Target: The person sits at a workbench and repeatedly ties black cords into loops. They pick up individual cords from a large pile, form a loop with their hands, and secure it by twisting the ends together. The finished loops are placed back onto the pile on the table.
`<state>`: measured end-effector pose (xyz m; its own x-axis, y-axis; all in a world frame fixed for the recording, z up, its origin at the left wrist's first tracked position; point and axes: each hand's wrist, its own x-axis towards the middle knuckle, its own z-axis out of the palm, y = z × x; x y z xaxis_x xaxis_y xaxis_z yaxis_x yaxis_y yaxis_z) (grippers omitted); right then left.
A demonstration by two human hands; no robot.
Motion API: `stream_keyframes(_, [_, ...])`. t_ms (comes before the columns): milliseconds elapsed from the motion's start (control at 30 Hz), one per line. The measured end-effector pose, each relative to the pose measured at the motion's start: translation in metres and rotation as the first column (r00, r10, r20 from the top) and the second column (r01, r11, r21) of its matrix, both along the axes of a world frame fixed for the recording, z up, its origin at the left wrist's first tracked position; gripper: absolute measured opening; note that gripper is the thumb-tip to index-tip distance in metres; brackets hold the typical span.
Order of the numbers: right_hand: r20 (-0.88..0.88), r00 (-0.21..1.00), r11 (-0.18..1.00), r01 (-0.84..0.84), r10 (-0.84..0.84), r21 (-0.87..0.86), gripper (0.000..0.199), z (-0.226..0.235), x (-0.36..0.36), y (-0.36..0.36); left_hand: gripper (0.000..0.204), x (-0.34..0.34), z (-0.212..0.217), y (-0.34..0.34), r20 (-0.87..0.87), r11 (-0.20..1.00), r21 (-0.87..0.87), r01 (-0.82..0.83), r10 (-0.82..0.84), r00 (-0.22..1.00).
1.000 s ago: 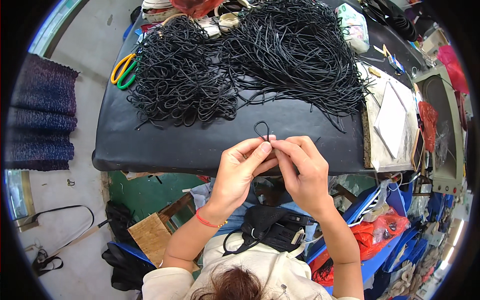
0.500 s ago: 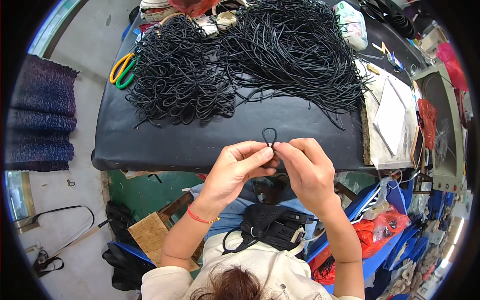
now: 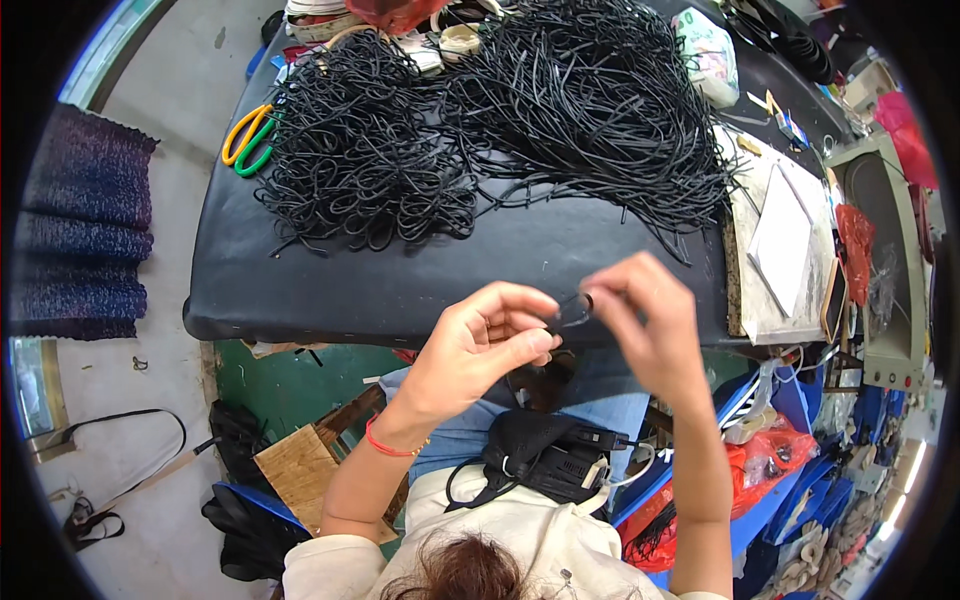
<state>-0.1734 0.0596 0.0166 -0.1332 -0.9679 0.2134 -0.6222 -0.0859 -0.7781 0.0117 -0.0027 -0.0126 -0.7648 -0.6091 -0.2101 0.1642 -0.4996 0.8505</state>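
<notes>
Half a second earlier the two hands met around one upright loop; now the left hand [image 3: 470, 350] stays over the near edge of the dark surface [image 3: 420, 290], its fingers curled and thumb near them, and I cannot tell whether they grip anything. The right hand [image 3: 655, 325] has drawn off to the right, its thumb and forefinger pinched on the black cord [image 3: 574, 320]. That cord spans the gap from beside the left fingertips to the right ones. It looks thin, dark and curved, though motion blur leaves its exact shape uncertain.
</notes>
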Motion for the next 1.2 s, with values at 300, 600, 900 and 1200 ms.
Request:
stream_keyframes(300, [0.732, 0.664, 0.957, -0.084, -0.154, 0.278, 0.017, 0.001, 0.037, 0.029, 0.021, -0.006, -0.008, 0.0, 0.05, 0.989, -0.06, -0.136, 0.139, 0.989])
stream_keyframes(600, [0.452, 0.867, 0.977, 0.19, -0.211, 0.092, 0.009, -0.014, 0.048, 0.025, 0.018, -0.009, -0.006, 0.005, -0.05, 0.969, 0.095, -0.226, 0.232, 0.972])
stream_keyframes(900, [0.158, 0.937, 0.95, 0.312, -0.311, 0.014, 0.01, -0.009, 0.059, 0.016, 0.015, -0.021, -0.012, 0.018, -0.084, 0.913, 0.047, -0.405, 0.408, 0.909])
stream_keyframes(1200, [0.265, 0.884, 0.922, 0.382, -0.386, 0.069, 0.02, -0.013, 0.055, 0.009, 0.022, -0.025, -0.012, 0.024, -0.04, 0.861, -0.243, -0.447, 0.451, 0.891])
